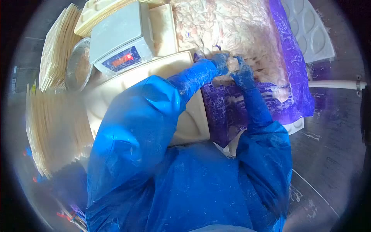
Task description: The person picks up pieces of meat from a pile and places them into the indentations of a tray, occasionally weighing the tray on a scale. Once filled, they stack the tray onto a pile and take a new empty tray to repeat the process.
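Both my hands wear blue gloves and blue plastic sleeves. My left hand [220, 62] and my right hand [242, 73] are closed together on a pale lump of dough-like paste [233, 64] at the near edge of a big pale mass [228, 31]. The mass lies on a purple plastic sheet [293, 92]. Paste smears cover the sheet below my hands.
A digital scale [121, 38] with a red lit display stands at the upper left. A cream tray [193, 123] lies under my left arm. Stacks of cream trays [54, 46] stand at the left. A white moulded tray [313, 34] lies at the upper right on a dark table [332, 147].
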The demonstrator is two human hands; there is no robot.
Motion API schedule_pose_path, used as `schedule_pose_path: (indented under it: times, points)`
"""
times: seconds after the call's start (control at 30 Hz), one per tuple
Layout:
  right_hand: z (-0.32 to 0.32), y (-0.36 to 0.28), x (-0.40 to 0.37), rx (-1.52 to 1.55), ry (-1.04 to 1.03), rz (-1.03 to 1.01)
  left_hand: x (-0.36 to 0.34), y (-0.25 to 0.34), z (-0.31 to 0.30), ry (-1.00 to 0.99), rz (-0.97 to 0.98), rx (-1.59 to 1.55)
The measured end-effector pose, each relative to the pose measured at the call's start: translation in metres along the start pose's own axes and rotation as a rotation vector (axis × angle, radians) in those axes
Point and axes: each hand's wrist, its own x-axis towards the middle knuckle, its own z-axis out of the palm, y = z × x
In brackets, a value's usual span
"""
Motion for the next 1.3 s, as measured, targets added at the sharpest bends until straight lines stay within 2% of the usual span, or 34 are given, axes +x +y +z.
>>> schedule_pose_path:
  times: [0.07, 0.1, 0.13, 0.17, 0.23, 0.27, 0.3, 0.37, 0.43, 0.5, 0.53, 0.57, 0.6, 0.63, 0.7, 0.73, 0.77, 0.83, 0.87, 0.9, 0.93, 0.97, 1.0, 1.03, 1.1, 1.13, 1.2, 1.23, 1.3]
  points:
    - [0.033, 0.04, 0.001, 0.181, 0.19, -0.119, 0.011, -0.043, 0.019, -0.028, 0.022, -0.426]
    - [-0.02, 0.036, 0.032, 0.085, 0.233, -0.196, 0.051, -0.015, -0.011, 0.009, 0.166, -0.64]
    - [-0.022, 0.015, 0.025, 0.307, 0.284, -0.267, 0.043, -0.027, -0.014, -0.01, 0.187, -0.845]
    - [-0.035, -0.017, 0.02, 0.409, 0.302, -0.284, -0.039, 0.031, -0.049, 0.016, 0.194, -0.804]
    - [-0.073, -0.126, -0.006, 0.522, 0.292, -0.276, -0.237, 0.178, -0.136, 0.067, 0.206, -0.722]
    - [-0.089, -0.181, -0.014, 0.564, 0.274, -0.299, -0.255, 0.172, -0.144, 0.129, 0.305, -0.674]
    - [-0.097, -0.23, -0.026, 0.602, 0.257, -0.329, -0.28, 0.164, -0.157, 0.201, 0.218, -0.64]
    - [-0.092, -0.307, -0.047, 0.691, 0.231, -0.389, -0.352, 0.172, -0.183, 0.313, 0.379, -0.557]
    - [-0.071, -0.359, -0.068, 0.787, 0.225, -0.468, -0.414, 0.143, -0.183, 0.559, 0.553, -0.397]
    - [-0.046, -0.379, -0.082, 0.427, 0.009, -0.67, -0.471, 0.11, -0.162, 0.565, 0.394, -0.578]
    - [-0.033, -0.376, -0.087, 0.443, -0.015, -0.682, -0.499, 0.086, -0.148, 0.499, 0.275, -0.616]
    - [-0.022, -0.36, -0.092, 0.396, -0.227, -0.683, -0.527, 0.059, -0.134, 0.43, 0.16, -0.659]
    - [-0.013, -0.349, -0.094, 0.338, -0.436, -0.681, -0.551, 0.028, -0.131, 0.408, 0.119, 0.103]
    - [-0.007, -0.346, -0.094, 0.336, -0.456, -0.696, -0.563, 0.018, -0.119, 0.427, 0.105, 0.095]
    - [0.001, -0.345, -0.098, 0.607, -0.323, -0.136, -0.587, 0.012, -0.087, 0.901, -0.015, -0.191]
    - [0.006, -0.368, -0.097, 0.468, -0.085, -0.237, -0.575, 0.019, -0.073, 0.947, 0.147, -0.609]
    - [0.019, -0.372, -0.101, 0.462, -0.099, -0.242, -0.569, 0.015, -0.059, 0.876, 0.114, -0.283]
    - [0.052, -0.367, -0.108, -0.101, -0.218, -0.873, -0.563, 0.025, -0.044, 0.785, 0.088, 0.337]
    - [0.057, -0.363, -0.111, -0.11, -0.191, -0.944, -0.569, 0.025, -0.052, 0.795, 0.088, 0.339]
    - [0.053, -0.363, -0.106, -0.113, -0.196, -0.957, -0.574, 0.024, -0.061, 0.8, 0.124, 0.061]
    - [0.05, -0.364, -0.101, -0.005, -0.22, -0.72, -0.579, 0.024, -0.07, 0.795, 0.159, -0.22]
    - [0.049, -0.369, -0.097, 0.1, -0.237, -0.473, -0.577, 0.025, -0.088, 0.859, 0.022, -0.175]
    - [0.046, -0.388, -0.088, 0.051, -0.198, -0.382, -0.564, 0.019, -0.103, 0.926, 0.058, 0.002]
    - [0.06, -0.393, -0.077, 0.049, -0.199, -0.383, -0.547, 0.013, -0.117, 0.986, 0.094, 0.18]
    - [0.093, -0.391, -0.06, -0.042, -0.081, -0.578, -0.504, 0.004, -0.131, 0.939, 0.088, 0.325]
    - [0.099, -0.384, -0.06, -0.041, -0.077, -0.58, -0.496, 0.003, -0.135, 0.94, 0.09, 0.328]
    - [0.101, -0.379, -0.057, -0.084, 0.053, -0.666, -0.491, 0.0, -0.141, 0.676, 0.021, 0.531]
    - [0.096, -0.381, -0.057, -0.086, 0.051, -0.665, -0.494, -0.003, -0.141, 0.676, 0.021, 0.528]
    - [0.08, -0.385, -0.062, 0.119, -0.211, -0.5, -0.504, -0.004, -0.142, 0.724, 0.192, 0.425]
